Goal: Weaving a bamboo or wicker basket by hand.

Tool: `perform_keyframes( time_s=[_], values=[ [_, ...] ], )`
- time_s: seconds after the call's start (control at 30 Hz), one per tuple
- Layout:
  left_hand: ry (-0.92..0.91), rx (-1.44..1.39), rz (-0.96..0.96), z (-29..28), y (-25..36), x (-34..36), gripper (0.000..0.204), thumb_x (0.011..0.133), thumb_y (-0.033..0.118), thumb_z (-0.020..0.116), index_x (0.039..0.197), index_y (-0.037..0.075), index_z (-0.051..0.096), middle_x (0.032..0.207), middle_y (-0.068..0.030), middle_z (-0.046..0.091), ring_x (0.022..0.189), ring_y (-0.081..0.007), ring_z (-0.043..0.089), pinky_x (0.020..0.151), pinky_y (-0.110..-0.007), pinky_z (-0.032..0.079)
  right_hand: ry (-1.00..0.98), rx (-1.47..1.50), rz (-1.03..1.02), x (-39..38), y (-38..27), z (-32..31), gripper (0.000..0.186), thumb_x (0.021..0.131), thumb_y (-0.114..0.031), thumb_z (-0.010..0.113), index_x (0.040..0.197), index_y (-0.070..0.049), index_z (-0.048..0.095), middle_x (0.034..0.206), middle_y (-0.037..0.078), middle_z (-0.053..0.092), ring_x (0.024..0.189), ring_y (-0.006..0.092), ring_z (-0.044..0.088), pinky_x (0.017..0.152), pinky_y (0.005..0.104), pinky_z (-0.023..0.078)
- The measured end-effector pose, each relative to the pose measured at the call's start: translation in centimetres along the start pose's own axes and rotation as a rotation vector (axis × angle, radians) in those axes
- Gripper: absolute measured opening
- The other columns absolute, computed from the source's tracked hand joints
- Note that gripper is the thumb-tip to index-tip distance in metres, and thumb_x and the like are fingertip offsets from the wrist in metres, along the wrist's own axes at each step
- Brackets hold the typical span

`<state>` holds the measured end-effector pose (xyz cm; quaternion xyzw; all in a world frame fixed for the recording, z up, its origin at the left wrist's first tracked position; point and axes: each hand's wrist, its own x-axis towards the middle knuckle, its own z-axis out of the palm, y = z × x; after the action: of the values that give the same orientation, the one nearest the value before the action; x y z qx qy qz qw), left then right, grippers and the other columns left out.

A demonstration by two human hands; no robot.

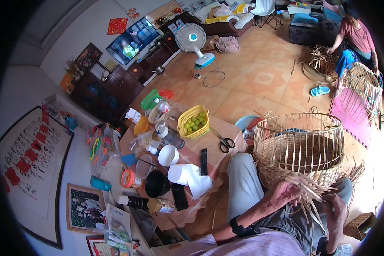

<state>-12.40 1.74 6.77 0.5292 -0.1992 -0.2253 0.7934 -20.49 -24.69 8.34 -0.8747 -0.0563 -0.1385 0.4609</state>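
Observation:
A half-woven basket (281, 175) rests across my knees, its lower wall of braided plant strips and its upper part a bare frame of thin ribs and a hoop. Against the near side of its wall, my left hand (286, 193) has its fingers closed around pale strips (312, 193). Just to the right, my right hand (336, 210) pinches the same bundle of strips lower down. Loose strip ends hang between the two hands over my lap. The right fingertips are partly hidden by the strips.
Left of my knees, a table holds scissors (227, 145), a remote control (204, 162), a white paper roll (187, 179) and a yellow basket of green fruit (181, 123). A fan (192, 38) stands on the floor. At far right another person (357, 36) sits beside a basket frame (362, 91).

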Motion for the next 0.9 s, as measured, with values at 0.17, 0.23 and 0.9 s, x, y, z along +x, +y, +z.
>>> perform_keyframes(
  time_s=[0.17,0.23,0.9],
  values=[
    [0.082,-0.037,-0.11,-2.0,-0.5,-0.2,0.022,0.11,0.019,0.058,0.119,0.0,0.061,0.09,-0.0053,0.067,0.08,-0.0098,0.068,0.074,-0.025,0.059,-0.098,-0.056,0.077,0.7,0.9,0.4,0.021,0.08,0.007,0.072,0.099,-0.001,0.067,0.085,0.011,0.066,0.078,0.0275,0.065,0.072,0.0354,0.051],
    [0.082,0.067,-0.097,-1.9,-0.6,-0.1,0.019,0.109,0.015,0.059,0.118,-0.001,0.062,0.092,-0.0037,0.067,0.08,-0.009,0.068,0.076,-0.023,0.058,-0.078,-0.137,0.041,1.3,1.0,0.2,0.019,0.08,0.007,0.071,0.097,0.0,0.066,0.089,0.011,0.067,0.084,0.0293,0.067,0.078,0.0356,0.053],
    [0.067,0.623,-0.187,-1.0,-1.7,-1.1,0.022,0.099,0.002,0.069,0.121,0.0,0.066,0.102,-0.0088,0.077,0.091,-0.0128,0.074,0.08,-0.029,0.059,-0.247,-0.126,-0.057,1.8,-2.1,6.6,0.017,0.09,-0.009,0.074,0.106,-0.008,0.07,0.086,0.012,0.067,0.075,0.0357,0.07,0.064,0.0449,0.057]
  ],
)
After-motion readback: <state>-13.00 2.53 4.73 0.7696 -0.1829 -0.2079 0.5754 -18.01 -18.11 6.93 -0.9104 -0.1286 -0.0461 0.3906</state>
